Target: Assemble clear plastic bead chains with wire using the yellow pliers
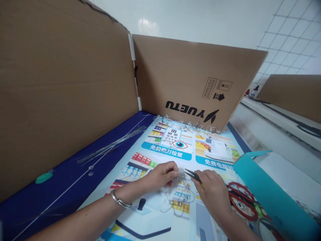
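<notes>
Here's the thin wire piece (178, 214), a tangle of fine loops with clear parts, hanging over the printed sheet in the near middle, right between the two hands. The left hand (164, 174) has its upper end pinched between thumb and fingers, a silver bangle (120, 199) round that wrist. Across from it, the right hand (212, 192) is wrapped around the pliers (194, 175), their dark tips pointing left, just beside the clear part at the left fingertips; whether they touch it, I cannot tell. Underneath lies the printed sheet (147, 219), all bright pictures, an eye chart and blue caption bars, spread over the dark blue tabletop (65, 201). Further out on the left, a bundle of thin strips (112, 147) lies slantwise, two small clear discs (90, 170) just beside its near end, and a green patch (43, 177) sits by the left cardboard wall (60, 87). At the far edge, a row of clear, wiry pieces (188, 128) lines the foot of the back cardboard panel (185, 73), its YUETU lettering upside down. Over on the right, a turquoise panel (271, 190) slants alongside the sheet.
</notes>
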{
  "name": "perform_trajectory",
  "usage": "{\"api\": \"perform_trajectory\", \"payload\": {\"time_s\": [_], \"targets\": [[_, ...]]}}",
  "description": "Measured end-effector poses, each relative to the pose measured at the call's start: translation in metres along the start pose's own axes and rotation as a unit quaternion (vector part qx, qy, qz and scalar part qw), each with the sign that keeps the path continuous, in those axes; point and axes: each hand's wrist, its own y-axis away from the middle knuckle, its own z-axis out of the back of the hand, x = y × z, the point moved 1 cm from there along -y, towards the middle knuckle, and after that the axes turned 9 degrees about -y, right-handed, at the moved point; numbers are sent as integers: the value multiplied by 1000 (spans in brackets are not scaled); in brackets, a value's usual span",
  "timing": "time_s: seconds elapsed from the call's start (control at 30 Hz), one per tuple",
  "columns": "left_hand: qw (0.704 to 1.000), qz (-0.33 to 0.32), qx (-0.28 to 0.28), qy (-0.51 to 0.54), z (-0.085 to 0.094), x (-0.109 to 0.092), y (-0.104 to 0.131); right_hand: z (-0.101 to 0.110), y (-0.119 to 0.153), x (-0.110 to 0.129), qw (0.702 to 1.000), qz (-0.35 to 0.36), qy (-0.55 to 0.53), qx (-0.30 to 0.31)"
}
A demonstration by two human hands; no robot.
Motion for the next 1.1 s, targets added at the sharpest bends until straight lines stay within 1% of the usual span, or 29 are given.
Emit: {"api": "perform_trajectory", "payload": {"time_s": [0.13,0.2,0.27,0.37,0.47,0.63,0.8,0.93,1.1], "targets": [[1000,-5,-7,9,1,1,-1,2,2,3,998,45,-34,-24],[1000,-9,-15,12,0,2,-1,2,4,7,997,68,-22,-12],[1000,-7,-21,20,-1,2,-2,1,6,10,997,72,10,13],[999,1,-26,42,-5,1,-2,-2,6,13,996,53,57,47],[998,-2,-42,56,-9,0,-1,-3,5,15,995,36,73,63],[996,4,-67,64,-15,0,0,-1,3,21,994,12,74,78],[995,5,-90,48,-20,0,0,0,4,22,994,-18,54,97],[994,5,-95,45,-21,-2,1,2,2,22,993,-36,35,109],[994,17,-100,35,-22,-2,1,7,-2,26,990,-42,42,131]]}}
